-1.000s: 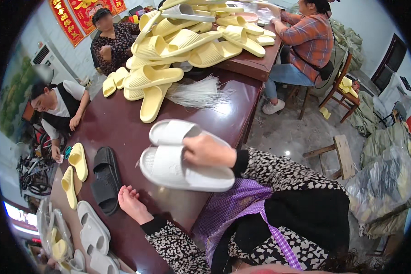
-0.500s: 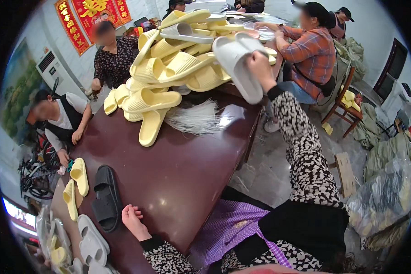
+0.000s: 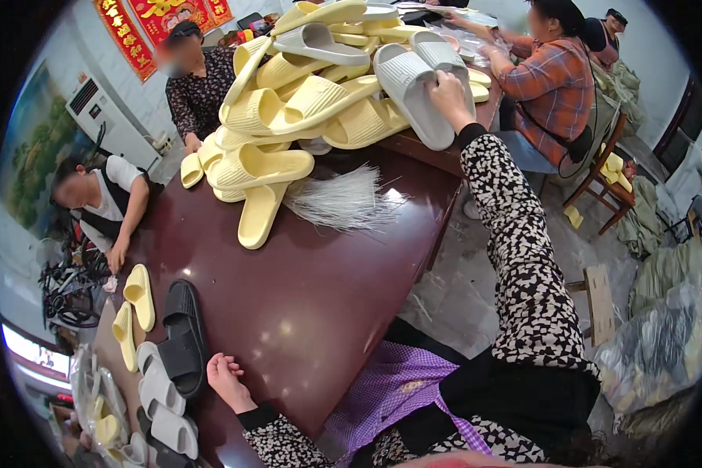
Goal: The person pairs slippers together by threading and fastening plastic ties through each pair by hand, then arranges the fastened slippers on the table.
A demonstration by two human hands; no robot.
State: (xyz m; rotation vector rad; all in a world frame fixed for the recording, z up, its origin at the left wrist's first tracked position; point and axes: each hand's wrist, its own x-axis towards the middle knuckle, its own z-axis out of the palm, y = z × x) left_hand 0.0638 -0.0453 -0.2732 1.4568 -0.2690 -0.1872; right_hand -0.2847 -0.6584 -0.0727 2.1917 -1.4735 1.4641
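Observation:
My right hand (image 3: 449,100) reaches out to the far right of the table and is closed on a pair of light grey slippers (image 3: 413,95), at the right side of a tall heap. The heap is mostly yellow slippers (image 3: 331,101), with a grey slipper (image 3: 320,45) near its top. Loosely bent and holding nothing, my left hand (image 3: 230,382) lies by the near table edge. Black slippers (image 3: 182,339) are just beside it. A bundle of thin clear strands (image 3: 343,200) is spread in front of the heap.
Yellow slippers (image 3: 139,296) and grey slippers (image 3: 171,427) line the left side of the dark red table (image 3: 288,285). Three nearby people are a person in a vest (image 3: 113,199), one in a dark blouse (image 3: 203,86) and one in a plaid shirt (image 3: 550,86). A wooden chair (image 3: 612,175) stands right.
The grey slippers in my right hand have come down against the heap's right side. At the lower left, the grey slippers lie differently and more dark ones show. My left hand stays put.

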